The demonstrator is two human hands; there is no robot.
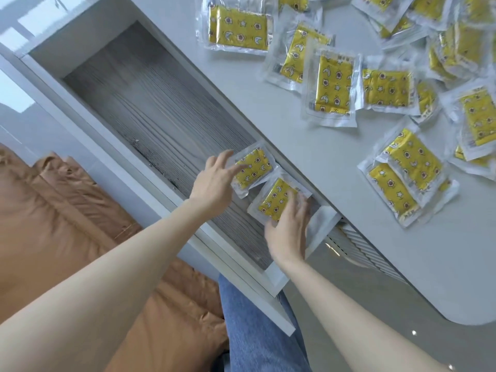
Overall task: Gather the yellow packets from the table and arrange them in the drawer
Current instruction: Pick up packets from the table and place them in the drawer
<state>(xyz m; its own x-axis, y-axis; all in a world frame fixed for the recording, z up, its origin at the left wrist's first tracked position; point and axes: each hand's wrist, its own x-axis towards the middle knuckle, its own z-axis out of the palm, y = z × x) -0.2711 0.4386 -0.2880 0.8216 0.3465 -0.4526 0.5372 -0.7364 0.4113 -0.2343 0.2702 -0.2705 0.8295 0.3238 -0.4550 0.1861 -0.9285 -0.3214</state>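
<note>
Light: bright, even, soft shadows.
Glare: sheen on clear-wrapped yellow packets [335, 84]; pale reflections on glossy grey floor [40, 124].
Blur: right hand [288, 232] slightly smeared.

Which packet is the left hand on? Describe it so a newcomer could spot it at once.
Find the open drawer with the grey wood-grain floor beside the white table. Two yellow packets lie in it along the table-side wall. The farther packet is the one: the left hand touches its edge, whereas the right hand rests on the nearer packet.
</note>
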